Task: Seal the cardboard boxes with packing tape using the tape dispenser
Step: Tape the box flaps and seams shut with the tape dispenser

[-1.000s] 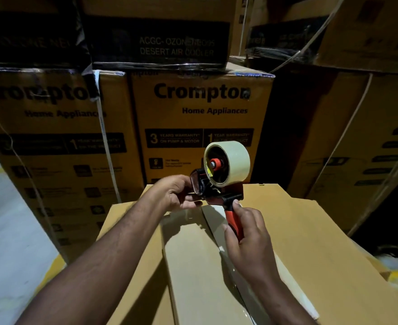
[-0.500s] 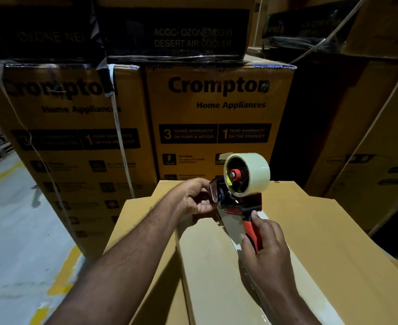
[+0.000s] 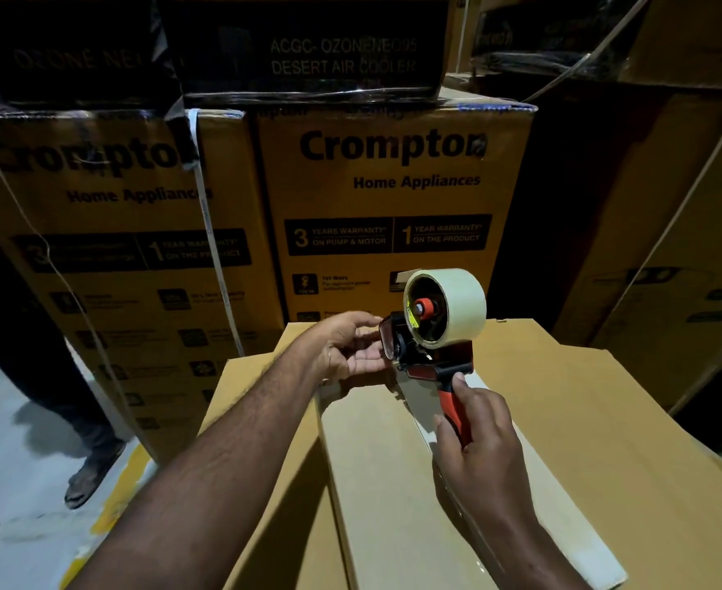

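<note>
- Cardboard box (image 3: 606, 440), plain brown, fills the foreground, top flaps folded shut.
- Strip of pale tape (image 3: 584, 547) lies along the seam of the box, running from the near edge up to the dispenser.
- Right hand (image 3: 478, 445) comes in from the lower right, fingers and thumb wrapped tight round the red handle (image 3: 450, 402).
- Tape dispenser (image 3: 431, 355) stands with its front end on the box top, over the seam near the far edge, and carries a full cream tape roll (image 3: 457, 308) on a red hub.
- Left hand (image 3: 350, 351) reaches in from the lower left, palm turned toward the dispenser, thumb above and fingers below, fairly straight. Its tips meet the dispenser's front guard; I cannot tell whether they pinch anything.
- Another person's leg and sandalled foot (image 3: 82, 483) stand on the grey floor (image 3: 10, 525) at the left.
- Yellow cartons (image 3: 393, 185) printed "Crompton Home Appliances" are stacked behind, with dark-banded cartons (image 3: 342, 57) marked "Desert Air Cooler" on top.
</note>
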A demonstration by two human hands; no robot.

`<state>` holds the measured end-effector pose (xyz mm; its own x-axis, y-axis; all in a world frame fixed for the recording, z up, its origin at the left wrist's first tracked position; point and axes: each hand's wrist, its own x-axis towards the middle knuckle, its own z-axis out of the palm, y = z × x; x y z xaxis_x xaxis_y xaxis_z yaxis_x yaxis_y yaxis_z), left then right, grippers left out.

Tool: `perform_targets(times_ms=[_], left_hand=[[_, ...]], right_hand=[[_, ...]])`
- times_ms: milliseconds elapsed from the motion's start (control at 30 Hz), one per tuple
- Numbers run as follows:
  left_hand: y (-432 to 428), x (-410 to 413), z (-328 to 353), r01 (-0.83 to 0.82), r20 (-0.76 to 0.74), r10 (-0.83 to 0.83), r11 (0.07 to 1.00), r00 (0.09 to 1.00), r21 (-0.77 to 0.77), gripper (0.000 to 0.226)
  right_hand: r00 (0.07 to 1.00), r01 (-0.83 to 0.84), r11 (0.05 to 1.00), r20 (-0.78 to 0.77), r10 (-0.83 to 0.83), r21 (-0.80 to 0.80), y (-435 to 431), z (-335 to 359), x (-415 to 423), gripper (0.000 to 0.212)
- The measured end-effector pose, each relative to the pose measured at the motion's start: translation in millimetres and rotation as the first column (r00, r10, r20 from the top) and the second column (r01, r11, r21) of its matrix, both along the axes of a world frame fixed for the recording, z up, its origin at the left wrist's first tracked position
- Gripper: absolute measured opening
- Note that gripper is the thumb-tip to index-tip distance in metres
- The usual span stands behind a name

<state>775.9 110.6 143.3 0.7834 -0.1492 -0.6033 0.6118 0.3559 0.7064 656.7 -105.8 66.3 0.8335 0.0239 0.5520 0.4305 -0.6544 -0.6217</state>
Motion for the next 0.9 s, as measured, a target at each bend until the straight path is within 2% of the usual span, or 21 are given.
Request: perform_targets(times_ms=[100, 167, 267, 333, 500, 767, 900], left_hand=[[-1.3, 0.9, -5.0, 0.029, -0.006, -0.028, 0.992, 1.0, 0.123, 0.01], [-3.4, 4.6, -8.9, 0.027, 0.055, -0.046, 0.951, 0.997, 0.307, 0.009], [-4.6, 15.2, -12.3, -0.017, 0.2, -0.128, 0.803, 0.971, 0.596, 0.009], [-6.2, 17.8, -14.6, -0.059, 0.255, -0.164, 0.725, 0.953, 0.686, 0.008], [-8.1, 17.2, -29.5, -0.097, 0.274, -0.18, 0.646, 0.945, 0.757, 0.006], [-8.0, 13.0, -47.0, -0.182, 0.295, -0.054, 0.676, 0.954, 0.714, 0.011], [-3.9, 14.5, -47.7, -0.133, 0.251, -0.07, 0.696, 0.965, 0.706, 0.012]], right_hand=[[1.0, 0.001, 1.0, -0.009, -0.001, 0.007, 0.2, -0.3, 1.6, 0.057], [1.0, -0.004, 1.0, -0.013, 0.004, -0.005, 2.1, -0.3, 1.5, 0.058], [0.999, -0.015, 0.999, -0.039, 0.013, -0.038, 3.5, 0.4, 1.4, 0.061], [0.997, -0.022, 0.998, -0.074, 0.017, -0.063, 2.6, 1.6, 1.8, 0.061], [0.984, -0.008, 0.995, -0.178, -0.011, -0.103, 4.9, 10.4, -2.1, 0.059], [0.967, 0.008, 0.985, -0.25, -0.052, -0.174, 12.5, 15.4, -8.9, 0.059], [0.968, -0.01, 0.978, -0.247, -0.042, -0.206, 16.5, 18.1, -11.2, 0.058]])
